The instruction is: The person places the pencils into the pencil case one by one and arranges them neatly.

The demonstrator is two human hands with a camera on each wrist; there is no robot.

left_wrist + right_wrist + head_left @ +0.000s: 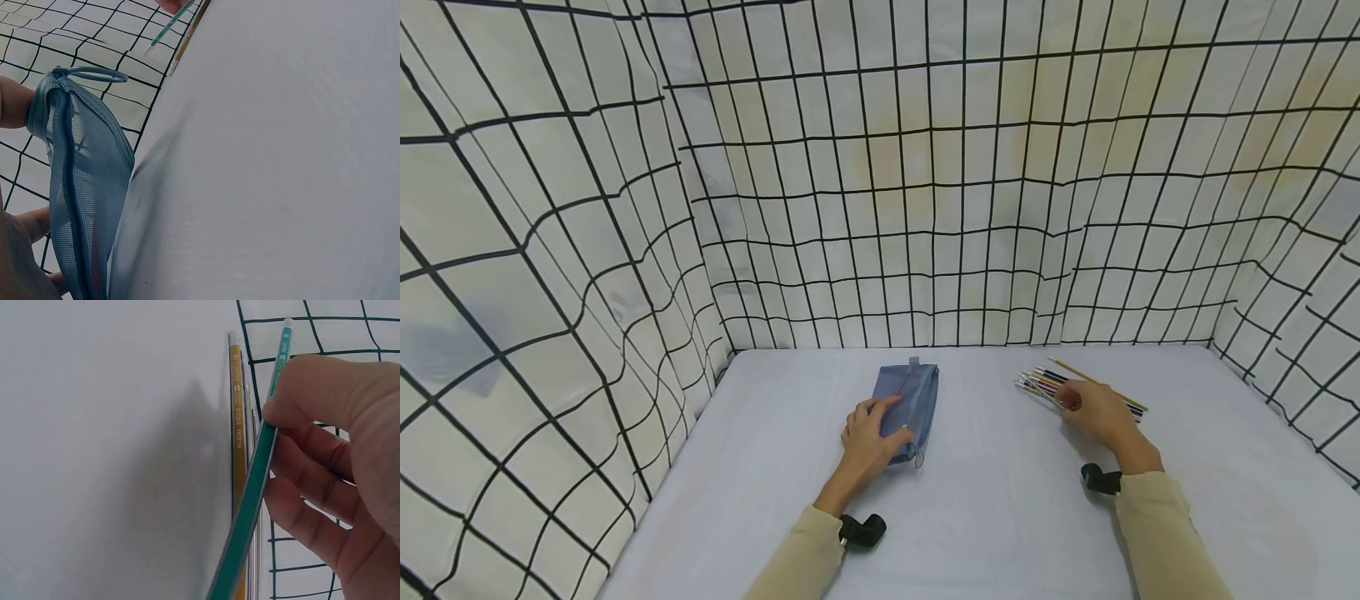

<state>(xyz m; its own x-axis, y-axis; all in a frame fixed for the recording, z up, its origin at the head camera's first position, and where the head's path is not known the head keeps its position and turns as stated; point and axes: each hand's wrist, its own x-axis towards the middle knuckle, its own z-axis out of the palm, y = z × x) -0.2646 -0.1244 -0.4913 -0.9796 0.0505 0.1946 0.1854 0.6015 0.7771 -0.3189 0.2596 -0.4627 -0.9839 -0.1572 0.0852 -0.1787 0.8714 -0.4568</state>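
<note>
A blue mesh zip pouch lies on the white table left of the pencils, with a thin reddish strip showing through it. My left hand grips the pouch, thumb by its near right edge and fingers over its left side. In the left wrist view, a loop hangs from the pouch's zipped end. Over at the right, my right hand pinches a green pencil between thumb and fingers. Just beneath it lies a loose bundle of pencils, a yellow pencil among them.
A white cloth covers the table. Black grid netting over pale sheeting rises along the back and both sides. One yellow pencil lies along the far side of the bundle. Each wrist carries a small black camera.
</note>
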